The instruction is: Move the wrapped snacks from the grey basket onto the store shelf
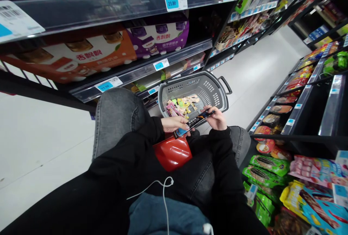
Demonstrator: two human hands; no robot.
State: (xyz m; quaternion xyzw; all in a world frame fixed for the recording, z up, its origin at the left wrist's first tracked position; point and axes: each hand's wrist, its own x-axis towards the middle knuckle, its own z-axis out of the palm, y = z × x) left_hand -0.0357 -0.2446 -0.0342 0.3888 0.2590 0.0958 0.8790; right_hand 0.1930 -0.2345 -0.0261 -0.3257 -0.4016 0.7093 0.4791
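My left hand (175,123) and my right hand (216,118) both grip a long dark snack packet (193,121) with blue and orange print, one hand at each end. The packet is held level over my lap, just in front of a grey shopping basket (214,93) on the floor. Several small pink and yellow packets (181,106) lie in the basket. A red glossy bag (172,151) rests between my knees below the packet.
Shelves with orange and purple drink cartons (89,59) stand to the left. To the right are lower shelves with bowls and green snack bags (268,164). A pale aisle floor (255,72) runs ahead. A white earphone cable (163,191) hangs over my lap.
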